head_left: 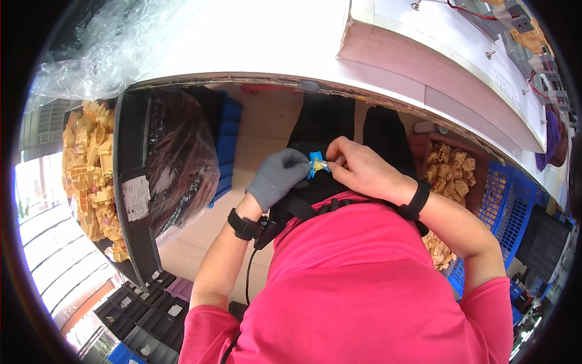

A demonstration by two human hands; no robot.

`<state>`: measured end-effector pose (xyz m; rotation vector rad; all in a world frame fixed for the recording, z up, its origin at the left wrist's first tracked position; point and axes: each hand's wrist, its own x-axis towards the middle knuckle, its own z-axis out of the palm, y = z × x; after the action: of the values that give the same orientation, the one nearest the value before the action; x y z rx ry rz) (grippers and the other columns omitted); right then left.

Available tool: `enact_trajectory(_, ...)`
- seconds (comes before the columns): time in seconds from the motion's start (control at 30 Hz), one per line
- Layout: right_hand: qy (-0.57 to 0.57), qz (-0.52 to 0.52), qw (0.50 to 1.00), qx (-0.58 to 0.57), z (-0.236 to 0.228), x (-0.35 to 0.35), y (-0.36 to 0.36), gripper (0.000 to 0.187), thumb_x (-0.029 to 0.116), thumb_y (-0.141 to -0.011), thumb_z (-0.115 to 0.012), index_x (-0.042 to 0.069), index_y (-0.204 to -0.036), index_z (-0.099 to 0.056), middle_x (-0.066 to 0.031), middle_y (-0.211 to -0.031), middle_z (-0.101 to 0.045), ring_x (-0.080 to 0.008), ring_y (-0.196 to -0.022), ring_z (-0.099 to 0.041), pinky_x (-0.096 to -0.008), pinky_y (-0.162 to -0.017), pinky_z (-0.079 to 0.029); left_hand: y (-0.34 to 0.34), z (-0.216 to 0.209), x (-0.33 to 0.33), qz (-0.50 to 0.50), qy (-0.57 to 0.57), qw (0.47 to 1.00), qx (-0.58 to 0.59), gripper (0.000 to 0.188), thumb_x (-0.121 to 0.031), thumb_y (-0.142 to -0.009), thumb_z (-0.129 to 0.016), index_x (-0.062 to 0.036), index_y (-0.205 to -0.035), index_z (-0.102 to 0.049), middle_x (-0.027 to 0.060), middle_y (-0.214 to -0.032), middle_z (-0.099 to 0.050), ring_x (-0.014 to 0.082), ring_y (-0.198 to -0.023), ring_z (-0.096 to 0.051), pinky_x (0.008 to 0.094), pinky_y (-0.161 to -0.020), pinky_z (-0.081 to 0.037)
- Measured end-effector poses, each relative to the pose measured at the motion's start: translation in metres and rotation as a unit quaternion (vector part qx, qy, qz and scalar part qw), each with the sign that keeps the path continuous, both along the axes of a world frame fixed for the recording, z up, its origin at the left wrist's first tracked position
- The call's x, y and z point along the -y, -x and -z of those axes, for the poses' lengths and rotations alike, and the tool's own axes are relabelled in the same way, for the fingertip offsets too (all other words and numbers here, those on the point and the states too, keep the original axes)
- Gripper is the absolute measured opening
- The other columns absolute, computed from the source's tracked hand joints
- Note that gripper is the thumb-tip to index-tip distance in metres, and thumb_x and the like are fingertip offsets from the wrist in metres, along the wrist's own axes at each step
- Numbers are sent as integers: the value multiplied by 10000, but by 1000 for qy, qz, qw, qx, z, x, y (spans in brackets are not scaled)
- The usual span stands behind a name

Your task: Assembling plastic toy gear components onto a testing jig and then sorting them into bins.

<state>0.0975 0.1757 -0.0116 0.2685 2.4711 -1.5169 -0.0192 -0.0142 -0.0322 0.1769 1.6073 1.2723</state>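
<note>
My left hand, in a grey knit glove, is closed on a small bright-blue piece in front of my waist. The piece has a yellow part on its right side. My bare right hand meets it there, thumb and forefinger pinched by a small silvery bit at the yellow part. The fingertips hide much of the piece, so its kind cannot be made out. Both hands are held above my lap, just below the table's front edge.
A white table with a raised ledge lies ahead, clear plastic film at its left. Yellow moulded parts fill a dark bin to the left. On the right stand a brown box of tan parts and a blue crate.
</note>
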Motion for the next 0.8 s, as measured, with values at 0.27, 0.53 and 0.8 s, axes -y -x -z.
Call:
enact_trajectory(0.27,30,-31,994,-101,-5,1,11,288,220,-914,-649,10,-1106,-600,-156,-1067,-604,-281,-829,-644,-379,-773,-521,2,-15,-2,93,24,994,-60,213,-147,-886,-671,16,-1019,-639,53,-892,-662,98,-801,-644,234,-695,-543)
enact_trajectory(0.53,104,-76,992,15,-11,-4,12,295,199,-867,-709,17,-1055,-573,-131,-1060,-557,-230,-833,-639,-341,-758,-517,0,-18,0,76,20,995,-58,186,-150,-865,-689,7,-963,-668,35,-805,-667,80,-712,-627,235,-654,-509)
enact_trajectory(0.8,-40,-114,988,-98,-9,3,9,296,169,-813,-737,48,-987,-530,-92,-1109,-545,-265,-866,-639,-348,-734,-522,4,-19,0,95,23,995,-15,208,-162,-878,-684,2,-1004,-662,43,-860,-671,85,-751,-636,234,-670,-527)
